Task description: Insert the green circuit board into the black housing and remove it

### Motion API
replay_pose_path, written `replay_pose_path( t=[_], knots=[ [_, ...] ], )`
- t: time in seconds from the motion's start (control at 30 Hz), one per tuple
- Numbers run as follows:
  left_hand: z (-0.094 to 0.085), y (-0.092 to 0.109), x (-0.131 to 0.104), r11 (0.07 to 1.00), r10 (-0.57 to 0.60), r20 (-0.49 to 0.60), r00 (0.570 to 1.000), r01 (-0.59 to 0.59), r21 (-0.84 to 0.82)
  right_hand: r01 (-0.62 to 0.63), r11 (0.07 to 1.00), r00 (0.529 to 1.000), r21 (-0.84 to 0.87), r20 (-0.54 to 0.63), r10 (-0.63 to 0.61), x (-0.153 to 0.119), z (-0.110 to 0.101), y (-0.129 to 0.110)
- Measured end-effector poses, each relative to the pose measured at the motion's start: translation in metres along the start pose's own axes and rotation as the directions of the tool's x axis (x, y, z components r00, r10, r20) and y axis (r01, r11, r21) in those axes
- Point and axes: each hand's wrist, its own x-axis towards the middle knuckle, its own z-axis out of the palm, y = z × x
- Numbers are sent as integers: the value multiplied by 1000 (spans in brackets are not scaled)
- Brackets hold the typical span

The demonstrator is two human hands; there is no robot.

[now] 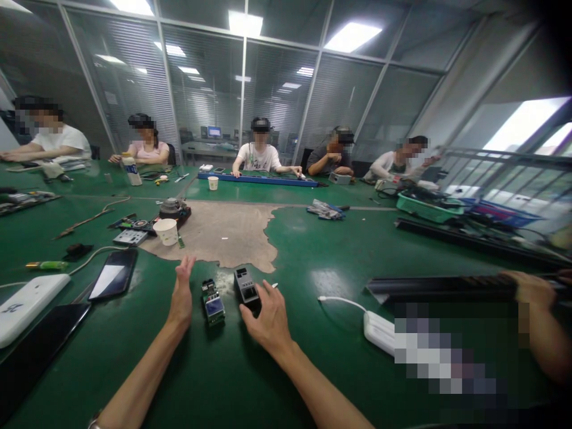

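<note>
My left hand (182, 295) is held edge-on above the green table, fingers stretched out, holding nothing. Just right of it lies a small circuit board module (213, 302) with a blue screen-like block at its near end. Further right is a dark grey plastic device case (243, 282) with openings in its top face. The thumb and fingers of my right hand (270, 316) straddle the near right part of this case and grip it. A small white piece, partly hidden, shows behind the right fingers.
Left are a phone (114, 274), a white power strip (31, 304) and a green-handled screwdriver (47, 266). Ahead, a paper cup (166, 232) stands near a brown sheet (223, 229). At right lie black bars (438, 288), a white adapter (379, 330) and another person's hand (534, 292). Several people sit opposite.
</note>
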Motion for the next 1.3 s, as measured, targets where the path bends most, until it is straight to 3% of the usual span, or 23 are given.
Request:
replay_pose_path(
  t=[0.4, 0.67, 0.9, 1.1, 1.3],
  knots=[
    [1, -4, 1, 999, 47, -36, 998, -47, 11, -30, 999, 1000, -21, -7, 30, -1, 4, 2],
    [0, -14, 8, 1000, 25, -33, 999, -25, -12, 15, 1000, 1000, 7, 0, -15, 0, 1, -2],
    [3, -10, 8, 1000, -4, -29, 1000, 4, -26, -22, 972, 998, 234, -56, 36, 4, -3, -6],
    [3, -7, 8, 999, -33, -20, 999, 33, -22, -39, 877, 999, 479, 5, 42, 10, -14, -28],
    [-1, -13, 12, 998, -65, -25, 998, 64, -30, 82, 935, 996, 345, -3, -87, 17, -8, -59]
  ],
)
